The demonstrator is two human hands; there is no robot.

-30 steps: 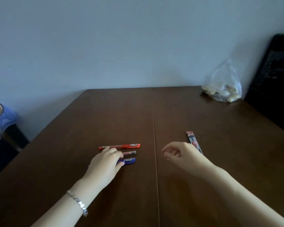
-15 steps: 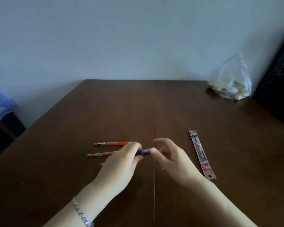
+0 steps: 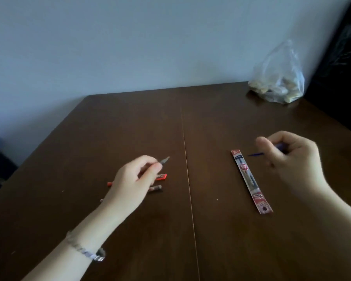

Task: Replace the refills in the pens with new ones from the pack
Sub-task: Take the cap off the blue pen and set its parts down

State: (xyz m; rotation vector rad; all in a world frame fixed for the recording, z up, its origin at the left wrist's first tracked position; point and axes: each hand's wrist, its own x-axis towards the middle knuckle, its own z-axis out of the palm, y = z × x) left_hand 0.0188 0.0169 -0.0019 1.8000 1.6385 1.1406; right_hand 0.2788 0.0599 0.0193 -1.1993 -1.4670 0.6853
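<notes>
The left hand (image 3: 134,179) pinches a slim grey-tipped pen piece (image 3: 165,159). A red plastic pen (image 3: 162,177) lies beneath that grip on the dark brown wooden table (image 3: 130,122). The right hand (image 3: 288,157) clenches a thin blue pen part (image 3: 255,154), with the flat red-and-clear refill pack (image 3: 249,179) just left of it.

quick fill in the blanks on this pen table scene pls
The refill pack lies on the table nearer the ____ hand. The thin refill poking out of the right hand is ____. The left hand holds a pen part over a ____ pen.
Missing words: right, blue, red.
</notes>
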